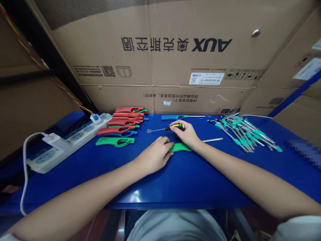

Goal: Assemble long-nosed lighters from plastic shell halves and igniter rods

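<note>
My left hand is closed on the handle end of a green gas lighter, which lies on the blue table with its metal tube pointing right. In my right hand is a screwdriver with a black and yellow handle. Its shaft points left, and the tip is at a small heap of screws on the table. My right wrist passes over the lighter and hides part of it.
Red, green and blue lighter handles lie in a row at left, beside a white power strip. Several metal lighter tubes with teal parts are piled at right. A blue lighter lies behind my hands, before a cardboard wall.
</note>
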`<state>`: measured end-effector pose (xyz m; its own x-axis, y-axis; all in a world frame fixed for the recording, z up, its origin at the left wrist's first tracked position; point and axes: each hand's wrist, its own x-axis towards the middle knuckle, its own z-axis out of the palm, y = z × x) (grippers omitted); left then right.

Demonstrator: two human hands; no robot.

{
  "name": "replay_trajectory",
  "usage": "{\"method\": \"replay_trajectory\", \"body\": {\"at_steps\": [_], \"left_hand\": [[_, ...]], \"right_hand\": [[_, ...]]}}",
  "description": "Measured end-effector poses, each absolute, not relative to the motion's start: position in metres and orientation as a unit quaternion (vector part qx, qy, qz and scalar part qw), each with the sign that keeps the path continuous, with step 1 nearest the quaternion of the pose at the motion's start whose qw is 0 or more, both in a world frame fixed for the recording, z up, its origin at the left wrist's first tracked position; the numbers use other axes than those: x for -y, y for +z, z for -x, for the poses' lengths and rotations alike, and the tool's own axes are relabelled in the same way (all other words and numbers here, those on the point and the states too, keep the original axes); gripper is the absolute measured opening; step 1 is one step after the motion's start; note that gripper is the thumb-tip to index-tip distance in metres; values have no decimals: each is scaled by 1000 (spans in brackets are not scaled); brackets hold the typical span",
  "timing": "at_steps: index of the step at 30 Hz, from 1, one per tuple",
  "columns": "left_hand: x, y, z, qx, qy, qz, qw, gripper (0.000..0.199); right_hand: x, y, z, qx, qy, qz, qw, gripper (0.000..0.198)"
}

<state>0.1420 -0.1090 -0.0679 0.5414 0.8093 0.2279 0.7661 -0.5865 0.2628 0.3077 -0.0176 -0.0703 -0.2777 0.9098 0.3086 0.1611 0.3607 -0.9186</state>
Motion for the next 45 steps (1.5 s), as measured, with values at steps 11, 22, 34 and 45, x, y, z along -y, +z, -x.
{"method": "replay_trajectory", "body": {"at_steps": [11,22,34,45], "left_hand": [[115,-59,-146,-445,152,-880,63,25],[112,-63,-144,-441,163,-880,72,29],[97,-78,-142,-398,271,-864,147,35],[93,-80,-144,-384,306,-852,179,36]], "right_hand": [[19,-74,-312,774,368,324,400,22],[19,-75,-312,767,368,314,422,21],[7,-70,-320,475,577,346,568,46],[21,-31,-336,398,616,326,597,43]]}}
